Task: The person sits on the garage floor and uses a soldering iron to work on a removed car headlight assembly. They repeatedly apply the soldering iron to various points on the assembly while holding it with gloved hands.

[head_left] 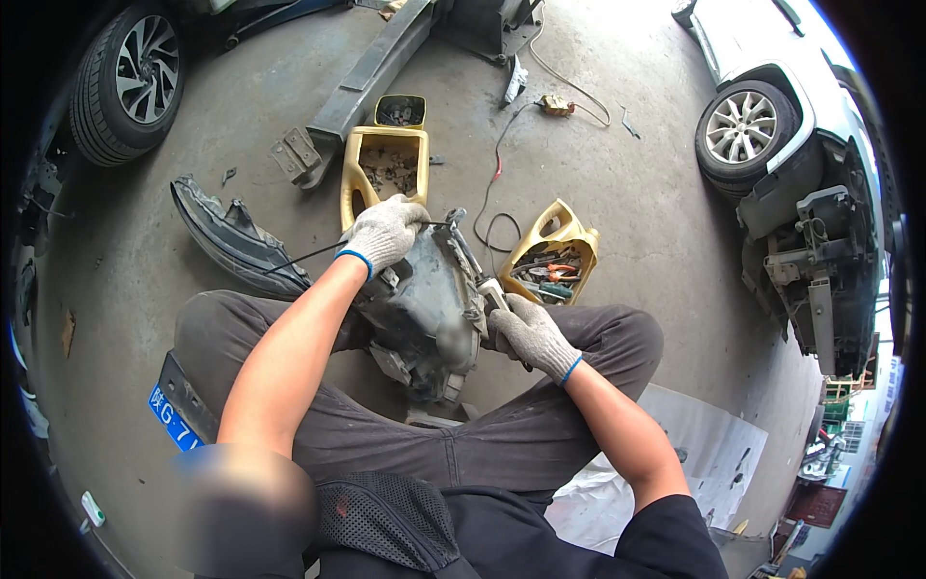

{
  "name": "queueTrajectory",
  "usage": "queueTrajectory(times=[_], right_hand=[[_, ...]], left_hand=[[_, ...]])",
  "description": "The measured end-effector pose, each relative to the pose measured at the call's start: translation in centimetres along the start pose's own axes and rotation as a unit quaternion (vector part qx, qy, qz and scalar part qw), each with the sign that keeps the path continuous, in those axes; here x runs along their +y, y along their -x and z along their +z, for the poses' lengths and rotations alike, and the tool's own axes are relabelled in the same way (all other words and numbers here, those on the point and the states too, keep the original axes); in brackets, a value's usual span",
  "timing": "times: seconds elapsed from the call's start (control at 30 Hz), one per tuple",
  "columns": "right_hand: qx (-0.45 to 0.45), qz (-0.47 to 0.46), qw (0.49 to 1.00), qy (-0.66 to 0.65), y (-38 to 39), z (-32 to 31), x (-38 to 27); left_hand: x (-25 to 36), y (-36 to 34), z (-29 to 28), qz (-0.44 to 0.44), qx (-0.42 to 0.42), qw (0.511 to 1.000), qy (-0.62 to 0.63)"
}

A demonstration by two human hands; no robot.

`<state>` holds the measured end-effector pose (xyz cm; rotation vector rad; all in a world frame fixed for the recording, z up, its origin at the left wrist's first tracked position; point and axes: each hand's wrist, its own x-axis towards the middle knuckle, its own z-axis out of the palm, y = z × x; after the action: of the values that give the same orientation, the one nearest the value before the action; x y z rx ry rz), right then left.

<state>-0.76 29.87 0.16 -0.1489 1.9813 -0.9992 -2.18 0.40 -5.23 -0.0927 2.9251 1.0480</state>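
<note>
Between my knees rests a dusty dark headlight housing [424, 289], its back side up. My left hand [386, 234], in a knitted white glove with a blue cuff, is closed around a thin black rod [307, 257]. The rod's front end reaches the bracket at the housing's far corner. My right hand [533, 333], gloved alike, grips a soldering-iron-like hand tool with a pale body [493, 293]. Its slim shaft points along the housing's right edge toward that same corner. The exact contact at the tip is too small to tell.
Ahead stand a cut-open yellow jug [386, 135] with small scraps, a dark tub [401, 110] and another jug [577, 234] holding pliers and screwdrivers. A black cord [499, 174] crosses the floor. A headlight [231, 241] lies left; a car without its bumper [820, 222] stands right.
</note>
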Motion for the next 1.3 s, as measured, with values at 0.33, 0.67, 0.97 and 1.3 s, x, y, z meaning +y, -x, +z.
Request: queueTrajectory(times=[0.33,0.67,0.97,1.3], right_hand=[[-0.001,-0.005,1.0,0.0,-0.07,0.04,0.25],[0.017,-0.014,0.999,-0.031,0.39,0.42,-0.59],[-0.001,-0.006,1.0,-0.003,-0.09,0.1,0.28],[-0.003,-0.005,1.0,0.003,-0.07,0.07,0.29]], left_hand=[[0.08,0.1,0.02,0.003,0.006,1.0,0.001],[-0.04,0.19,0.11,0.014,0.016,1.0,0.004],[-0.42,0.18,0.48,0.024,0.026,0.999,0.007],[-0.83,0.14,0.74,0.037,0.03,0.999,0.002]])
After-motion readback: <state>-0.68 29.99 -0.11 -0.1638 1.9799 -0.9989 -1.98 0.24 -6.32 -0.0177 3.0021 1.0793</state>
